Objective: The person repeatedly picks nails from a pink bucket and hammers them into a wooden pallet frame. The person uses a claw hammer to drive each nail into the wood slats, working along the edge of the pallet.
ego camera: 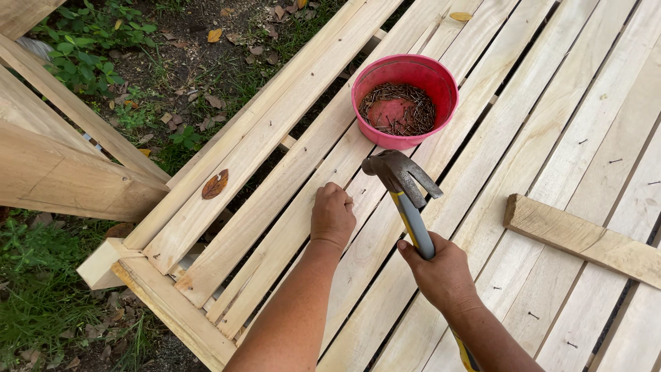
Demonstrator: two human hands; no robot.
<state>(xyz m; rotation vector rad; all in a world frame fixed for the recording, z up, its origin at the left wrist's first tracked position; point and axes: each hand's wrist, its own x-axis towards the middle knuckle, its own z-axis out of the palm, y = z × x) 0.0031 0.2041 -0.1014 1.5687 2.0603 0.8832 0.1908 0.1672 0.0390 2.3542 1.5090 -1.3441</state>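
Head view: right hand [443,273] gripping raised hammer [403,187], left hand [332,215] fisted on slat [303,207].

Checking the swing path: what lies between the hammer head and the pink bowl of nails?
In the head view, only bare pale slats separate hammer head from bowl.

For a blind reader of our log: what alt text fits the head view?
A right hand holds a claw hammer raised above pale wooden slats, while the left hand rests fingers-down on a slat beside it. A pink bowl of nails sits on the slats beyond; a loose board lies to the right.
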